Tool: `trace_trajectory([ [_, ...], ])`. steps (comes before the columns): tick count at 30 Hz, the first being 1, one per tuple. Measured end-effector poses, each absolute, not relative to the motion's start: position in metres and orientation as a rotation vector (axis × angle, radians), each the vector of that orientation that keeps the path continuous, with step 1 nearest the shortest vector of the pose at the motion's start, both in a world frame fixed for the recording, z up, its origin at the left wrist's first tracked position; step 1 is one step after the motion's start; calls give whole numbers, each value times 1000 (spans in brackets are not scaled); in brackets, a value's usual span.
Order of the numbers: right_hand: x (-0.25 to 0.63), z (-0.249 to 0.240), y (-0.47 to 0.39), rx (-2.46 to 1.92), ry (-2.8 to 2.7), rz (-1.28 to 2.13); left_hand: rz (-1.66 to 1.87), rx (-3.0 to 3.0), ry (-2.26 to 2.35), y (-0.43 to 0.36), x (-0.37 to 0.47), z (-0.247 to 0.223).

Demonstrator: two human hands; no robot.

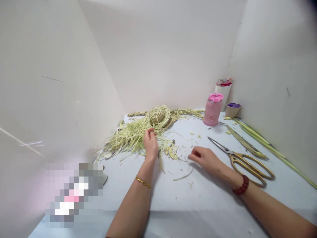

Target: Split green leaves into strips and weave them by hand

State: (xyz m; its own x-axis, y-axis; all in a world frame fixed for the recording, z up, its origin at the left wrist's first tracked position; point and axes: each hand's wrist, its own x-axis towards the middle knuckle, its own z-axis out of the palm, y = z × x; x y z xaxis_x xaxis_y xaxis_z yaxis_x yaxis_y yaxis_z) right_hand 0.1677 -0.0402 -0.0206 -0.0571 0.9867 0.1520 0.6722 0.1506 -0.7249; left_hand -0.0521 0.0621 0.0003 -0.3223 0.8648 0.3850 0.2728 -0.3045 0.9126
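Your hands, curled in, at and beside the loose straw (128,135).
Your left hand (150,142) rests at the straw's right side, its fingers bent in; your right hand (204,158) hangs apart over the table (163,198), thumb and fingertips drawn together near a thin strand; at this size, I cannot tell whether either grips one. The plaited coil (160,115) sits just behind the straw, probably to leave working space in front. The scissors (232,153) lie beyond your right wrist, handles towards you, seemingly for easy reach; the bottle (213,110) stands farther back.
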Motion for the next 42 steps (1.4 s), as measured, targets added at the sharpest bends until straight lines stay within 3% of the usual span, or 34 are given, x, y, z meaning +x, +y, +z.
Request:
trace_trajectory([
  [6,156,-29,-47,-1653,-2047,561,1760,1572,1647,66,-66,7],
  [13,163,-30,-41,-1522,-1883,486,1786,2032,1753,46,-50,14],
  [16,161,-30,-41,-1487,-1795,552,1603,2270,1524,33,-36,10],
  [20,162,-24,-41,-1439,-1702,588,1057,2550,1047,16,-18,-6],
  [24,168,-19,-39,-1413,-1650,465,749,2522,946,11,-10,-16],
  [37,183,-30,-27,-1549,-1629,373,1830,1805,1546,45,-59,24],
  [42,182,-39,-24,-1559,-1715,417,1787,1559,1729,61,-75,21],
])
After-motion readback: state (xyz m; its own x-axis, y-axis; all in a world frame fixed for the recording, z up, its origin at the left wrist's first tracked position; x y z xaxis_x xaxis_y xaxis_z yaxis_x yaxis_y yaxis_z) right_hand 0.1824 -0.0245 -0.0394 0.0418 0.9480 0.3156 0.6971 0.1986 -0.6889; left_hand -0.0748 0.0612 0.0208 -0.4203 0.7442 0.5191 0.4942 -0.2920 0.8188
